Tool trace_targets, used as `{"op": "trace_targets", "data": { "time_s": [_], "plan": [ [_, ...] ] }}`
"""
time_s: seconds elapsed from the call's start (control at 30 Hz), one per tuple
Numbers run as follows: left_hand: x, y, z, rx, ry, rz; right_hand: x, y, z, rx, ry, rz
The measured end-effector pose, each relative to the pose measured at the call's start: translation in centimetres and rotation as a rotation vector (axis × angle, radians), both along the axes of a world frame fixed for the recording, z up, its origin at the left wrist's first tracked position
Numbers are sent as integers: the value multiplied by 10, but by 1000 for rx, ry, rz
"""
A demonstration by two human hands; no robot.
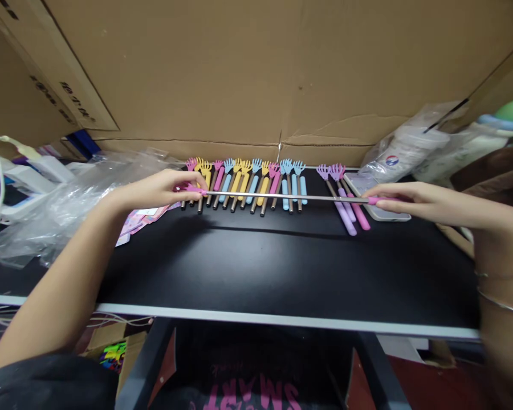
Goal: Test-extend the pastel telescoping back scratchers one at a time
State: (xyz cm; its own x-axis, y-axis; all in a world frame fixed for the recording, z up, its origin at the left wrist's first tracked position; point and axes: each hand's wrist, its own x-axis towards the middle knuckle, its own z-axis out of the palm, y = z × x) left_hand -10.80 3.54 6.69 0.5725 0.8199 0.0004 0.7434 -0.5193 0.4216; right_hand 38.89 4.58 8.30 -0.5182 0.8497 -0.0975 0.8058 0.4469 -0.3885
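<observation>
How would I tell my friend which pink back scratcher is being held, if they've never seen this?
Find the black table, then the colourful back scratchers lying on it. Now look between the left hand and right hand for the pink back scratcher. It's the only one held up, with its silver rod much longer than the others'.

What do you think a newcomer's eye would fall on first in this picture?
Probably the pink-ended metal rod, spanning from the left hand to the right hand above the black tabletop. Next, perhaps, the colourful row of hand-shaped scratchers lying behind it, near the cardboard.
</observation>
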Motion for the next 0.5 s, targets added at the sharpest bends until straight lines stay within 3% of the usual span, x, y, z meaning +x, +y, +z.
{"op": "trace_targets", "data": {
  "time_s": [0.17,0.3,0.4,0.5],
  "plan": [
    [11,0,-3,74,-90,-2,-5,-3,4,52,43,74],
    [54,-17,-8,116,-83,-96,-43,-16,-3,-20,21,207],
    [89,-33,-21,180,-90,-104,-84,-32,-23,133,63,279],
    [107,-40,-35,260,-59,-66,-113,-43,-44,304,17,245]
  ]
}}
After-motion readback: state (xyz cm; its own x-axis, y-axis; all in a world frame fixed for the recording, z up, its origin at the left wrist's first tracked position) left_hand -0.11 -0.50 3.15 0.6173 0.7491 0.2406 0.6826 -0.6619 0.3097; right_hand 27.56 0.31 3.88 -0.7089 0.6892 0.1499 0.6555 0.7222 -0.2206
